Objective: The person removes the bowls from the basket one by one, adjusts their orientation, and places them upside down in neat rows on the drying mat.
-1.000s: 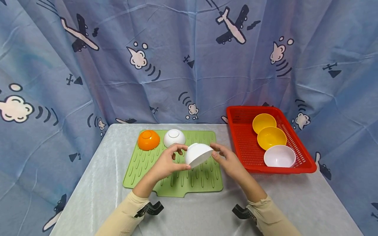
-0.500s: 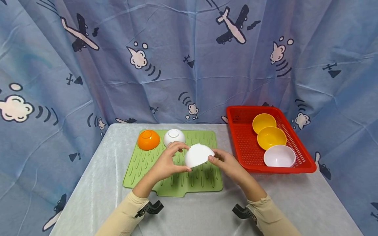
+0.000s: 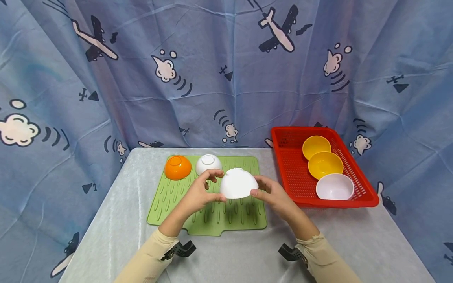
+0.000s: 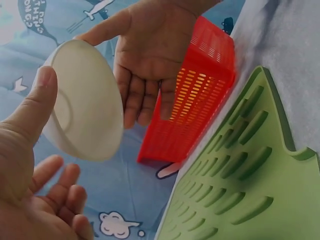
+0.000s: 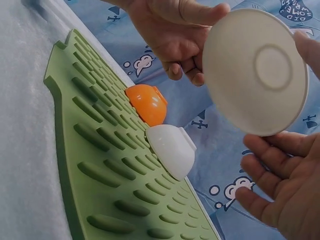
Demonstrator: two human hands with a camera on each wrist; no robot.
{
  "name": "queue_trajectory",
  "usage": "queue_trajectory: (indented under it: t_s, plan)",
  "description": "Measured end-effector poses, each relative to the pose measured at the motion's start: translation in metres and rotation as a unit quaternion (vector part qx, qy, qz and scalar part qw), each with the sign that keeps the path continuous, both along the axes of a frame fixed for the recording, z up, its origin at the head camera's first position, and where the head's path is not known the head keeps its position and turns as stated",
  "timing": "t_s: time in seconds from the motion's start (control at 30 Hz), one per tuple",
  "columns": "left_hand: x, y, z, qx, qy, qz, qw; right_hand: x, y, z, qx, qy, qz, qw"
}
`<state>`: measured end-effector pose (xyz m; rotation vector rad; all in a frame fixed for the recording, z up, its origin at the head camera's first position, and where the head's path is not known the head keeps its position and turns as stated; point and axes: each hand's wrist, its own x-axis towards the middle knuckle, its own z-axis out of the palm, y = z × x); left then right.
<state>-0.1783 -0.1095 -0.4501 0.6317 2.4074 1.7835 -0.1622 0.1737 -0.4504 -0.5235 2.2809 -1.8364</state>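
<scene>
A white bowl (image 3: 239, 184) is held upside down above the green drying mat (image 3: 226, 226), its foot uppermost. My left hand (image 3: 199, 194) is at its left side, thumb by the lower rim and index finger near the foot; in the right wrist view that thumb meets the rim. From the right, my right hand (image 3: 274, 193) grips the bowl between thumb and fingers. Both wrist views look into its hollow inside. Farther back on the mat, an orange bowl (image 3: 178, 168) and another white bowl (image 3: 208, 163) lie face down.
A red perforated basket (image 3: 290, 173) stands to the right, containing two yellow bowls (image 3: 325, 167) and a white bowl (image 3: 335, 188), openings up. Pale cloth covers the table (image 3: 116, 220). Behind hangs a blue curtain (image 3: 198, 102) with printed planes.
The white bowl has turned from a tilt to nearly level, rim downward, and risen slightly. My right hand has shifted its hold on the rim. The left hand has drifted slightly left.
</scene>
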Motion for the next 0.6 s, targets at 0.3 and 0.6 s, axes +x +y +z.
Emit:
queue_trajectory:
  t_s: [0.3, 0.6]
  plan:
    - [0.0002, -0.0029, 0.0039, 0.012, -0.061, -0.001, 0.9981, -0.0028, -0.0008, -0.0043, 0.011, 0.046, -0.020, 0.999]
    - [-0.0005, -0.0077, 0.0040, -0.007, -0.053, 0.002, 0.9985, -0.0015, -0.0025, -0.0039, 0.026, 0.053, -0.035, 0.998]
